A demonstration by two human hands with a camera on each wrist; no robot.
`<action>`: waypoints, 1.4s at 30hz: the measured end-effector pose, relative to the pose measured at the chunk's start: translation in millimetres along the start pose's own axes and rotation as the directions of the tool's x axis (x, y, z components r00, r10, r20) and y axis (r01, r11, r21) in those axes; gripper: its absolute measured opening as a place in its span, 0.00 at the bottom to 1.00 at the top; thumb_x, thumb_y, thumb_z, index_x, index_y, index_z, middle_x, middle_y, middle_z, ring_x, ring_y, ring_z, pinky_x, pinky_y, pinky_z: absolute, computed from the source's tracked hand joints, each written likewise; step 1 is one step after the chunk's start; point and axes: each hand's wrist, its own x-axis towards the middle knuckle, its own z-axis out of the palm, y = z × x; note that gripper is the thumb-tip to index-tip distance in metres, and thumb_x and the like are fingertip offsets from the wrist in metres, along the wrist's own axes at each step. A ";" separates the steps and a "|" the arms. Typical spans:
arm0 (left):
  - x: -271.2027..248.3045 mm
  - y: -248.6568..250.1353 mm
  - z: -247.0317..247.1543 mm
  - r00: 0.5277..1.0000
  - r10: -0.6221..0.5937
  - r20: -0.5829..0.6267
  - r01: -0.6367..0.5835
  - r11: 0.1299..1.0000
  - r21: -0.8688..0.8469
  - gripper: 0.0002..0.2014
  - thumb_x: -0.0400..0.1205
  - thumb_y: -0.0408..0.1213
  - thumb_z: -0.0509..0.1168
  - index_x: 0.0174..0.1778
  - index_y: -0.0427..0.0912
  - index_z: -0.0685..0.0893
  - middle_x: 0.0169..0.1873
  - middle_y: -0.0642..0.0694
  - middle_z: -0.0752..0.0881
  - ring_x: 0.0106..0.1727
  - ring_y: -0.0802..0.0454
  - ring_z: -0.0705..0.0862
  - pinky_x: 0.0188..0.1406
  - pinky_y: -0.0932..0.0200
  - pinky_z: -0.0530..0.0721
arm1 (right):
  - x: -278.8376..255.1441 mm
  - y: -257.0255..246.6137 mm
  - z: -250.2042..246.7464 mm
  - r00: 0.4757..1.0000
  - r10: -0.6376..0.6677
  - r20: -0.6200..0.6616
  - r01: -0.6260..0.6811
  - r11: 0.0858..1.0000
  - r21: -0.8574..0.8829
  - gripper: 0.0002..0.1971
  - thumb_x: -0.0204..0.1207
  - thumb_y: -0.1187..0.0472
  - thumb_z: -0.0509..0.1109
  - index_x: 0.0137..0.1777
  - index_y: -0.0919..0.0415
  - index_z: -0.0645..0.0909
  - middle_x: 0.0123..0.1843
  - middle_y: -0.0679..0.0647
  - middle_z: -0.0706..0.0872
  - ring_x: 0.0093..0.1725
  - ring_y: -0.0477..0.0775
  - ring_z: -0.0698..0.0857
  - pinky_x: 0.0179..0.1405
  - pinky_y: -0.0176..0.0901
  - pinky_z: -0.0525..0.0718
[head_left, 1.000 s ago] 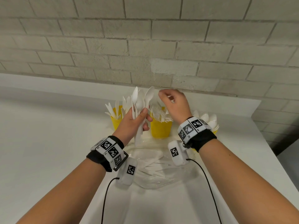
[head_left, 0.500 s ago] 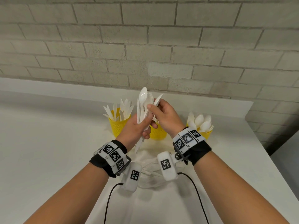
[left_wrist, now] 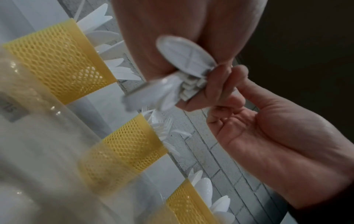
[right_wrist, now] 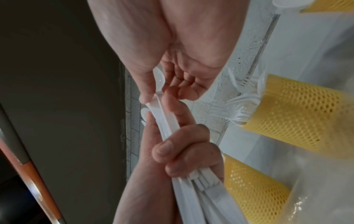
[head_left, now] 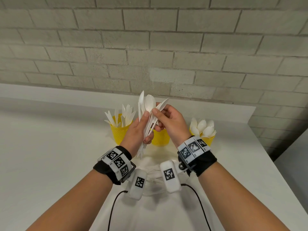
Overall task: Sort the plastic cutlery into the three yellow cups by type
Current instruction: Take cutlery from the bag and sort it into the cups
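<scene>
White plastic cutlery bundle (head_left: 146, 124) stands upright in your left hand (head_left: 138, 134), fingers clenched round the handles. Your right hand (head_left: 171, 124) pinches one white plastic spoon (head_left: 149, 104) at the neck; its long axis runs vertically, with the spoon-filled yellow mesh cup (head_left: 207, 140) to your right.

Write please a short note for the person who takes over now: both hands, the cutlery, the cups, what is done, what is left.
Left hand grips a mixed bundle of cutlery upright. Right hand pinches one piece in that bundle.
Left cup holds knives, middle cup forks, right cup spoons.
Done: much is sorted.
Left: the bundle, and the pieces lying in the clear bag between the wrists.
</scene>
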 end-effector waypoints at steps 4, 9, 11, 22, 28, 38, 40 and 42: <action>-2.4 -1.2 -2.0 1.000 -0.007 -0.001 0.007 0.999 0.050 0.23 0.85 0.55 0.51 0.44 0.41 0.85 0.29 0.44 0.84 0.19 0.54 0.69 0.20 0.63 0.67 | -3.9 1.9 -1.7 0.999 -0.022 -0.043 0.023 1.000 0.018 0.12 0.77 0.65 0.71 0.58 0.70 0.78 0.29 0.53 0.82 0.20 0.50 0.77 0.23 0.38 0.78; -3.4 0.0 -0.8 0.999 0.034 0.034 -0.037 0.995 0.088 0.16 0.82 0.52 0.58 0.46 0.44 0.82 0.33 0.44 0.85 0.18 0.55 0.70 0.19 0.63 0.66 | -1.9 -1.1 -6.0 0.990 -0.049 -0.129 0.045 0.998 -0.036 0.11 0.76 0.62 0.72 0.50 0.70 0.77 0.29 0.58 0.79 0.20 0.50 0.77 0.23 0.40 0.78; -3.1 0.5 -1.8 0.999 0.029 0.019 -0.031 0.992 0.121 0.13 0.84 0.49 0.59 0.53 0.45 0.82 0.35 0.44 0.88 0.17 0.54 0.70 0.16 0.65 0.66 | 2.6 -5.7 -9.6 0.977 -0.091 -0.192 0.072 0.992 -0.105 0.09 0.78 0.58 0.70 0.46 0.64 0.78 0.31 0.56 0.80 0.26 0.49 0.79 0.29 0.43 0.81; -4.6 -4.1 0.1 0.998 0.054 0.038 -0.062 0.968 0.245 0.09 0.84 0.52 0.58 0.56 0.55 0.77 0.34 0.43 0.85 0.17 0.54 0.69 0.16 0.65 0.67 | 1.6 -16.9 -13.4 0.985 -0.078 -0.154 0.036 0.965 -0.261 0.14 0.73 0.49 0.74 0.56 0.52 0.84 0.34 0.47 0.79 0.36 0.47 0.80 0.37 0.40 0.79; -0.6 -6.8 10.5 0.997 0.046 0.068 -0.060 0.973 0.222 0.16 0.86 0.51 0.53 0.51 0.41 0.76 0.27 0.48 0.83 0.15 0.57 0.68 0.16 0.65 0.68 | 0.0 -22.1 -27.5 0.973 -0.111 -0.204 0.041 0.948 -0.316 0.08 0.73 0.62 0.75 0.50 0.62 0.88 0.42 0.52 0.90 0.37 0.35 0.85 0.37 0.19 0.78; 11.9 -20.3 33.7 1.000 0.003 0.029 -0.010 0.967 0.255 0.13 0.86 0.51 0.56 0.51 0.44 0.75 0.28 0.49 0.75 0.20 0.55 0.67 0.16 0.67 0.67 | 9.5 -65.3 -86.7 0.774 -0.369 -0.514 0.198 0.913 -0.357 0.05 0.80 0.60 0.66 0.55 0.54 0.79 0.51 0.49 0.84 0.52 0.46 0.82 0.53 0.35 0.78; 17.3 -23.3 38.0 1.000 -0.007 -0.006 0.008 0.968 0.251 0.14 0.86 0.49 0.56 0.55 0.41 0.74 0.28 0.49 0.74 0.21 0.56 0.67 0.17 0.67 0.67 | 7.2 -69.0 -101.4 0.706 -0.442 -0.554 0.244 0.886 -0.395 0.03 0.80 0.61 0.65 0.52 0.54 0.78 0.49 0.48 0.84 0.50 0.44 0.82 0.51 0.30 0.77; 22.2 -25.5 41.6 1.000 -0.011 -0.027 0.018 0.968 0.251 0.12 0.87 0.48 0.55 0.55 0.42 0.73 0.29 0.48 0.74 0.22 0.56 0.67 0.17 0.67 0.66 | 5.1 -63.2 -115.2 0.685 -0.484 -0.545 0.198 0.843 -0.500 0.03 0.80 0.61 0.65 0.52 0.57 0.78 0.47 0.47 0.83 0.49 0.45 0.81 0.44 0.22 0.75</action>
